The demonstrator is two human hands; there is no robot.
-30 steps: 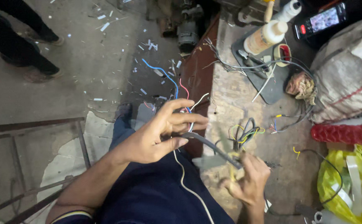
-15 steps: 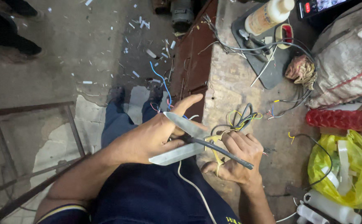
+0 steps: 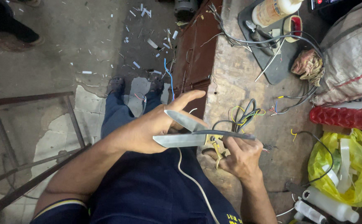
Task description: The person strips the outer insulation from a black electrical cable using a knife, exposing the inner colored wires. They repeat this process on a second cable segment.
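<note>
The right hand grips open-bladed scissors around a dark cable; the left hand pinches that cable's end. Just beyond, a wire bundle lies on the desk, with a yellow bag further right

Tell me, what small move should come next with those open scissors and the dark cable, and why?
Probably close the scissors lightly on the dark cable. Their blades stand apart, with the cable lying between them near the pivot, the right hand on the yellow handles and the left hand holding the cable's other end.
</note>
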